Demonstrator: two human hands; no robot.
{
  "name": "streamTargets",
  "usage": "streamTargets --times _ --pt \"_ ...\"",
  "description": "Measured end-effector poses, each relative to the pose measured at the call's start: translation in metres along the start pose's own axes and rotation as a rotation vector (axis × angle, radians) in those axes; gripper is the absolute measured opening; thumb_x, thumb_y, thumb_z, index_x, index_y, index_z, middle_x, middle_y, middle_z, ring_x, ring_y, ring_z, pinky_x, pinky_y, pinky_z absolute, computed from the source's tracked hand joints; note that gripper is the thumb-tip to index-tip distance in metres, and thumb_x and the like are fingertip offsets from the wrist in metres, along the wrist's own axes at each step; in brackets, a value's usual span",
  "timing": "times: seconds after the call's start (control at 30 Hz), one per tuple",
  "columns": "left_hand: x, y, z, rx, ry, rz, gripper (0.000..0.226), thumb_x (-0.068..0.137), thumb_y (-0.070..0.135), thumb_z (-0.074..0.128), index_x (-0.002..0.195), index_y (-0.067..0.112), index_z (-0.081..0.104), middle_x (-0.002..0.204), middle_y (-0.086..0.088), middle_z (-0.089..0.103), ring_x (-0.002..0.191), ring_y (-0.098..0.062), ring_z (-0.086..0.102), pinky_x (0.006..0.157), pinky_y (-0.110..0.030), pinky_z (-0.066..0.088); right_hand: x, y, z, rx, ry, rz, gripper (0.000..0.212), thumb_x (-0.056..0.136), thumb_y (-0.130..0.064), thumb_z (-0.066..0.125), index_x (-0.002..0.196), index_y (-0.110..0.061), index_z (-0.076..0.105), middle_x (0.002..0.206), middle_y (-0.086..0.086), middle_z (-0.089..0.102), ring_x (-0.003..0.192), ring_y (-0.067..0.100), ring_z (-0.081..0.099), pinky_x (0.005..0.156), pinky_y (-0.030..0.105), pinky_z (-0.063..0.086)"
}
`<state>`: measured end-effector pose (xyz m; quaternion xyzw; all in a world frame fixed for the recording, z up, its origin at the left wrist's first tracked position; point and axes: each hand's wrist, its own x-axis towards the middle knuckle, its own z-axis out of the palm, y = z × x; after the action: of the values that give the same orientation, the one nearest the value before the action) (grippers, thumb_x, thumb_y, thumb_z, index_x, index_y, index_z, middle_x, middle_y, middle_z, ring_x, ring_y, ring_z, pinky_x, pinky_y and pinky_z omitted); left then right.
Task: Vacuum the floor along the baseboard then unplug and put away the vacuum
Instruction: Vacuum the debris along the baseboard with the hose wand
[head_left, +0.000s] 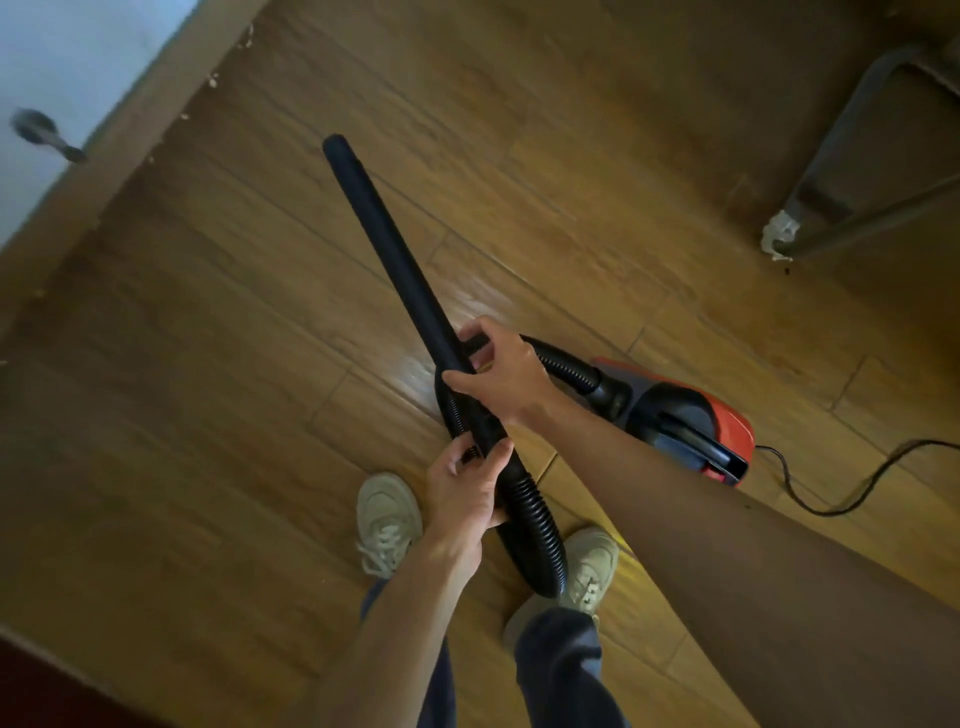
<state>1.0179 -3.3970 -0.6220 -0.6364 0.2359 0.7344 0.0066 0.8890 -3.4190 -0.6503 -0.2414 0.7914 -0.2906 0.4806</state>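
Observation:
A long black vacuum wand (387, 244) points up and left over the wooden floor, its open tip short of the brown baseboard (111, 150). My right hand (498, 371) grips the wand's lower part. My left hand (467, 483) holds the joint where the wand meets the ribbed black hose (535, 525). The hose loops down between my feet and back up to the small red and black vacuum body (685, 421) lying on the floor at the right. Its black power cord (852, 493) trails off to the right edge.
A grey metal furniture leg (831, 171) with a white foot pad stands at the upper right. A white wall (47, 67) with a dark door stopper (44, 132) is at the upper left. Small crumbs lie along the baseboard. My two shoes stand below the hands.

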Motion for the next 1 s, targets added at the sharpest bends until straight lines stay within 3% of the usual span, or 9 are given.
streamTargets --times 0.07,0.17,0.33,0.4,0.47,0.57,0.63,0.83,1.0 --pt "-0.002 0.014 -0.019 -0.031 0.01 0.016 0.022 0.086 0.021 0.075 0.105 0.026 0.065 0.093 0.002 0.074 0.085 -0.009 0.066 0.063 -0.035 0.053 0.008 -0.02 0.015 0.004 -0.013 0.022 0.037 0.08 -0.027 0.078 0.111 -0.026 0.057 0.078 -0.007 0.056 0.072 0.012 0.058 0.074 0.04 0.056" --pt "-0.001 0.035 -0.05 -0.062 0.033 0.036 0.026 0.084 0.02 0.076 0.108 0.024 0.066 0.092 -0.001 0.076 0.087 -0.015 0.07 0.072 -0.044 0.059 0.02 -0.052 0.043 0.024 -0.028 0.037 0.034 0.08 -0.024 0.078 0.108 -0.025 0.058 0.073 -0.004 0.056 0.066 0.012 0.058 0.072 0.041 0.058" --pt "0.008 0.062 -0.096 -0.194 0.076 0.032 0.03 0.083 0.012 0.077 0.107 0.023 0.063 0.084 -0.007 0.077 0.08 -0.025 0.073 0.071 -0.043 0.061 0.033 -0.1 0.094 0.046 -0.079 0.082 0.035 0.083 -0.024 0.076 0.113 -0.02 0.059 0.079 0.003 0.063 0.075 0.023 0.069 0.074 0.047 0.061" --pt "0.01 0.07 -0.113 -0.23 0.1 0.03 0.04 0.081 0.012 0.079 0.117 0.019 0.062 0.088 -0.009 0.077 0.089 -0.029 0.073 0.08 -0.05 0.06 0.037 -0.115 0.114 0.028 -0.083 0.079 0.034 0.082 -0.027 0.077 0.111 -0.024 0.06 0.082 0.005 0.064 0.08 0.026 0.07 0.074 0.049 0.061" --pt "0.012 0.076 -0.128 -0.257 0.139 0.063 0.038 0.08 0.011 0.079 0.112 0.022 0.063 0.087 -0.009 0.078 0.09 -0.029 0.073 0.086 -0.052 0.058 0.039 -0.129 0.134 0.001 -0.083 0.061 0.034 0.079 -0.031 0.078 0.108 -0.028 0.06 0.086 0.006 0.065 0.082 0.028 0.07 0.072 0.051 0.061" --pt "0.012 0.086 -0.147 -0.336 0.217 0.116 0.031 0.081 0.003 0.077 0.097 0.026 0.063 0.089 -0.013 0.075 0.082 -0.024 0.072 0.074 -0.039 0.06 0.045 -0.147 0.161 -0.06 -0.094 0.035 0.038 0.073 -0.041 0.078 0.105 -0.033 0.058 0.091 0.005 0.065 0.082 0.026 0.07 0.07 0.051 0.061" --pt "0.012 0.091 -0.159 -0.392 0.274 0.144 0.033 0.08 -0.002 0.077 0.099 0.021 0.063 0.085 -0.013 0.075 0.073 -0.022 0.071 0.064 -0.032 0.059 0.048 -0.16 0.174 -0.087 -0.099 0.017 0.037 0.077 -0.036 0.079 0.107 -0.03 0.057 0.092 0.007 0.064 0.083 0.027 0.069 0.07 0.051 0.061" --pt "0.009 0.103 -0.19 -0.454 0.417 0.214 0.039 0.078 0.0 0.079 0.108 0.016 0.059 0.082 -0.014 0.074 0.062 -0.02 0.069 0.053 -0.029 0.057 0.055 -0.194 0.217 -0.223 -0.175 -0.082 0.035 0.083 -0.026 0.075 0.107 -0.024 0.048 0.08 0.0 0.063 0.07 0.019 0.068 0.065 0.047 0.061" --pt "-0.002 0.11 -0.21 -0.596 0.503 0.203 0.038 0.079 0.002 0.078 0.107 0.018 0.058 0.082 -0.016 0.071 0.063 -0.023 0.067 0.056 -0.034 0.054 0.049 -0.216 0.256 -0.384 -0.251 -0.194 0.035 0.084 -0.029 0.072 0.105 -0.025 0.045 0.085 0.001 0.065 0.073 0.019 0.067 0.066 0.043 0.059"
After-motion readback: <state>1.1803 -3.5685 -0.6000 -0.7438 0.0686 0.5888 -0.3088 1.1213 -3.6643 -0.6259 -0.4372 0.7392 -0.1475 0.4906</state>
